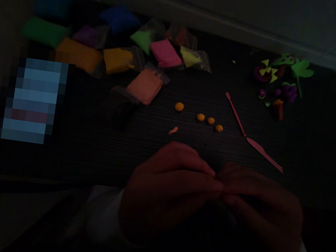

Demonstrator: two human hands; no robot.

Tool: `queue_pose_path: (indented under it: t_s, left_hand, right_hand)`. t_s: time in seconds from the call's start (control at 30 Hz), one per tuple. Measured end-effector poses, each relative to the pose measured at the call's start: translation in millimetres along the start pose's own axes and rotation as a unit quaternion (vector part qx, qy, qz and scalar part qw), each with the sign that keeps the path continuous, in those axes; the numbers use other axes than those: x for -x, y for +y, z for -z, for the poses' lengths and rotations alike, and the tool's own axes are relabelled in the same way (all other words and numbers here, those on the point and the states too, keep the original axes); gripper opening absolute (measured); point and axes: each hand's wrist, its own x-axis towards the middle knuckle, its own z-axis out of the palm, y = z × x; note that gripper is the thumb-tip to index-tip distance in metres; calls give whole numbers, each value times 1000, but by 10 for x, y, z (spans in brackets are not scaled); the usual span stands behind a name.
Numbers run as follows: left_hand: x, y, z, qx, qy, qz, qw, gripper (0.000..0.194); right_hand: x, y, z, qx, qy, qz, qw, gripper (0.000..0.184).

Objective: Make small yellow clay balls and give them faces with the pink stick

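My left hand [168, 188] and my right hand [263, 206] meet at the fingertips over the near edge of the dark table. Both are closed in a pinch, and whatever lies between the fingers is hidden. Beyond them sits a plain orange-yellow clay ball [179, 106]. To its right is a row of small clay balls, among them a speckled one [219, 128]. A scrap of peach clay [173, 130] lies just beyond my left hand. Two pink modelling tools, a thin stick [235, 113] and a flat knife [264, 154], rest beyond my right hand.
Bags of coloured clay, including orange [79, 54], pink [166, 53] and peach [145, 84], cover the back left. A blurred-out bright screen [32, 98] is at the left. Finished clay pieces, including a green leafy one [301, 70] and purple balls [289, 93], stand back right.
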Motion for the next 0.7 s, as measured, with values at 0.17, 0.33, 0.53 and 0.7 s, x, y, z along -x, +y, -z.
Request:
queue_pose_path:
  t_s: [0.17, 0.33, 0.53, 0.7]
  left_hand:
    - [-6, -11, -21, 28, 10, 8, 1000, 17]
    - [-4, -29, 21, 61, -31, 24, 997, 20]
    - [0, -50, 67, 108, -74, 58, 990, 27]
    - [-3, -56, 74, 150, -102, 119, 976, 31]
  right_hand:
    - [-7, 21, 15, -14, -11, 1, 1000, 16]
    - [-20, 39, 29, -40, -47, 16, 998, 12]
    - [-19, 68, 33, -59, -66, 28, 996, 13]
    - [-2, 89, 64, -54, -106, 46, 992, 17]
